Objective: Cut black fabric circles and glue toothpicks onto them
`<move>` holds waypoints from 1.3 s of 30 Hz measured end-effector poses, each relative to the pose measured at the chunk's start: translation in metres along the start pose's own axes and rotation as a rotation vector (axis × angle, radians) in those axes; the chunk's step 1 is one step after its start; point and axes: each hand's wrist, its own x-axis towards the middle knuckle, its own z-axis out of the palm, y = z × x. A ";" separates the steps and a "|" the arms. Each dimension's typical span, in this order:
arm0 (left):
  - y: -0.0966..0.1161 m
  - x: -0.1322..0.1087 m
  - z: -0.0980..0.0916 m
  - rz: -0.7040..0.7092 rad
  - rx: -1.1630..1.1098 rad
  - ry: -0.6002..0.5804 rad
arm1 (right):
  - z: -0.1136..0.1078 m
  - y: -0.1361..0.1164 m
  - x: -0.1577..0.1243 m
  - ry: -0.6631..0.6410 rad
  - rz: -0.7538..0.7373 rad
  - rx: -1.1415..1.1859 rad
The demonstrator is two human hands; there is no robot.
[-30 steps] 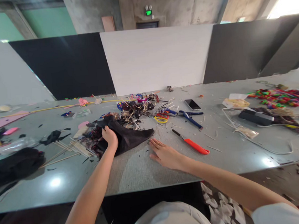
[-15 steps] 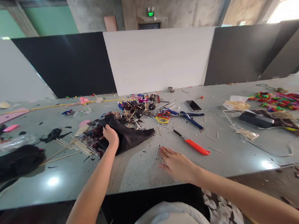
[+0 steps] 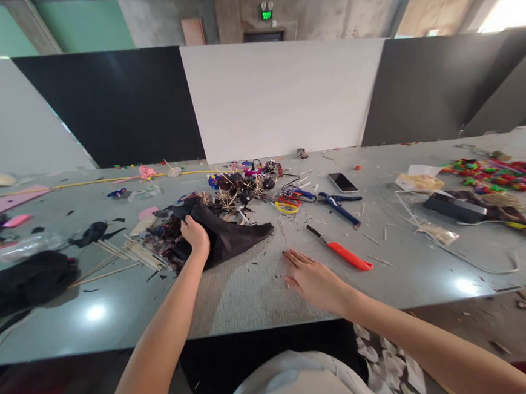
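My left hand [image 3: 196, 237] is closed on a piece of black cloth [image 3: 234, 239], its fingertips hidden in the folds. Under and beside the cloth lies a heap of dark scraps [image 3: 163, 238], next to a bundle of thin wooden sticks [image 3: 142, 253]. Flat on the grey table [image 3: 235, 308] rests my right hand [image 3: 312, 275], fingers stretched out and holding nothing. Just right of it is a knife with a red handle [image 3: 349, 256]. Farther back are blue-handled pliers [image 3: 339, 208] and yellow-handled scissors [image 3: 286, 206].
Spiky balls of dark material and sticks [image 3: 244, 191] are piled behind the cloth. A phone [image 3: 342, 183] lies behind the pliers. On the right are a dark box with a white cable [image 3: 455, 207] and colourful woven pieces [image 3: 475, 174]. A black bag-like bundle [image 3: 28, 279] sits at left.
My right hand has shifted slightly to the right and away from me along the table. My left hand stays on the black cloth. The view has tilted a little.
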 end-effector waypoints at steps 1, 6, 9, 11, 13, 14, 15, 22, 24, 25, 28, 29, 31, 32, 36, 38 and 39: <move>0.000 0.000 0.000 0.002 0.000 -0.003 | -0.001 0.003 -0.001 0.016 0.007 -0.014; 0.002 -0.001 0.001 0.011 -0.004 -0.013 | -0.007 0.050 -0.013 0.155 0.367 -0.159; 0.001 -0.001 0.001 0.011 -0.006 -0.020 | -0.005 0.079 -0.030 0.202 0.475 -0.221; 0.000 -0.002 0.001 0.015 -0.009 -0.024 | -0.004 0.082 -0.037 0.215 0.377 -0.164; -0.001 -0.003 0.001 0.019 -0.014 -0.028 | -0.004 0.069 -0.039 0.201 0.221 -0.098; -0.002 -0.003 0.001 0.019 -0.015 -0.030 | -0.004 0.060 -0.037 0.194 0.158 -0.080; -0.002 -0.003 0.001 0.019 -0.015 -0.032 | -0.005 0.050 -0.034 0.181 0.111 -0.073; -0.004 -0.001 0.001 0.024 -0.017 -0.034 | 0.004 0.066 -0.031 0.300 0.539 -0.305; -0.006 0.002 0.002 0.019 -0.021 -0.031 | 0.011 0.087 -0.044 0.244 0.585 -0.363; -0.007 0.003 0.003 0.016 -0.023 -0.028 | 0.014 0.095 -0.050 0.228 0.589 -0.376; -0.009 0.005 0.004 0.007 -0.028 -0.015 | 0.012 0.099 -0.062 0.156 0.480 -0.295; -0.010 0.005 0.004 0.006 -0.030 -0.012 | 0.009 0.095 -0.063 0.136 0.411 -0.231; -0.009 0.005 0.004 0.009 -0.033 -0.008 | 0.003 0.079 -0.062 0.113 0.248 -0.112; -0.009 0.004 0.003 0.013 -0.035 -0.007 | 0.000 0.070 -0.060 0.110 0.159 -0.089; -0.007 0.002 0.002 0.027 -0.036 -0.011 | -0.005 0.039 -0.053 0.061 -0.098 -0.211; -0.007 0.002 0.002 0.026 -0.033 -0.016 | -0.006 0.031 -0.049 0.013 -0.089 -0.267; -0.008 0.002 0.002 0.024 -0.030 -0.018 | -0.007 0.028 -0.047 -0.012 -0.066 -0.284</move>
